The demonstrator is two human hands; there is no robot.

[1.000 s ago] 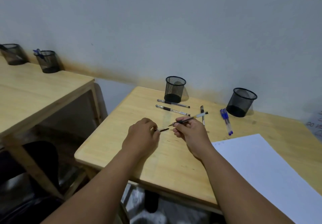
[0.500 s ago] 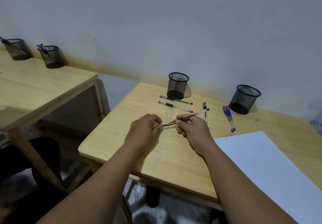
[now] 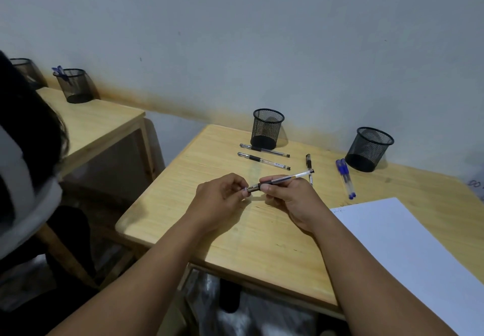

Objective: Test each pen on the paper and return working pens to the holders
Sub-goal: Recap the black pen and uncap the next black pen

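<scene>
My right hand [image 3: 290,199] grips a black gel pen [image 3: 285,178] by its dark grip, barrel pointing up and right. My left hand [image 3: 222,199] pinches the pen's cap [image 3: 247,188] at the tip end; the cap meets the pen. Two black pens [image 3: 264,161] lie in front of the left mesh holder [image 3: 267,128]. Another black pen [image 3: 309,163] lies partly behind the held one. Two blue pens [image 3: 345,177] lie beside the right mesh holder [image 3: 369,148]. White paper [image 3: 408,252] with a small scribble at its top corner lies at right.
The wooden desk [image 3: 230,244] ends at a front edge below my forearms. A second desk [image 3: 97,121] at left carries two more mesh holders [image 3: 74,85], one with blue pens. A person's dark hair and grey clothing [image 3: 23,173] fill the left edge.
My left hand has brought the cap from a gap away onto the pen's tip. The camera shifted, and a person at the left edge has come into view.
</scene>
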